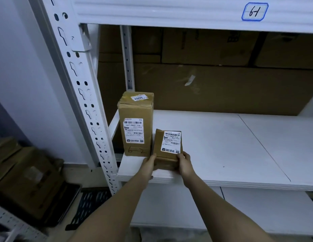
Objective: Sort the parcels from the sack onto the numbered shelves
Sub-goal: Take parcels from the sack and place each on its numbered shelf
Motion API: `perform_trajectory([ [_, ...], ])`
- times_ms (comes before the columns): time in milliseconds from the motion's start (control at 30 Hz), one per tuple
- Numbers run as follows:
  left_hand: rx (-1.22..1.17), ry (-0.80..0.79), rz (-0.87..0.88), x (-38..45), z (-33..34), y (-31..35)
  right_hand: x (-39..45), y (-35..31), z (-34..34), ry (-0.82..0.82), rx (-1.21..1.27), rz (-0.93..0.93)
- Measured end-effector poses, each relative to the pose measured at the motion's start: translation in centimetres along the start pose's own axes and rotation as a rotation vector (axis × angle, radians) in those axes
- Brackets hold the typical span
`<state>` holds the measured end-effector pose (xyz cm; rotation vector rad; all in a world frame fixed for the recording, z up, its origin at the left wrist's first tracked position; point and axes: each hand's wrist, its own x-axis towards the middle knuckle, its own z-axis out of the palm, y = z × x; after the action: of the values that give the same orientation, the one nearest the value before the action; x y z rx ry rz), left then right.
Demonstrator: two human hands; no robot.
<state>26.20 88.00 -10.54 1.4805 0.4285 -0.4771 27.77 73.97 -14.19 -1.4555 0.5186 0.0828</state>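
Both hands set a small parcel (168,151) on the shelf (222,154).
Left hand (149,165) and right hand (184,163) grip its near sides at the shelf's front edge, beside the tall box (136,124); likely light, stiff cardboard.

Tall parcel (136,124) standing at centre frame on the shelf board (222,145), small parcel (169,149) sitting just right of it, touching, large cartons (222,81) lining the back, shelf tag (255,11) hanging upper right, upright post (78,95) running down the left.

Tall box (136,124) at left; bare shelf board (231,145) rightward.
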Motion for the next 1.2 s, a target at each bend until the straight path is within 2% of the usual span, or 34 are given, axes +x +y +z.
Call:
perform_trajectory([
  [500,-0.228,0.068,-0.087,3.8,0.3,1.8,4.6,-1.6,0.9,0.0,0.0,-0.009],
  [1200,-0.168,0.089,-0.11,5.0,-0.5,2.3,5.5,-2.9,1.6,-0.028,0.004,0.021],
])
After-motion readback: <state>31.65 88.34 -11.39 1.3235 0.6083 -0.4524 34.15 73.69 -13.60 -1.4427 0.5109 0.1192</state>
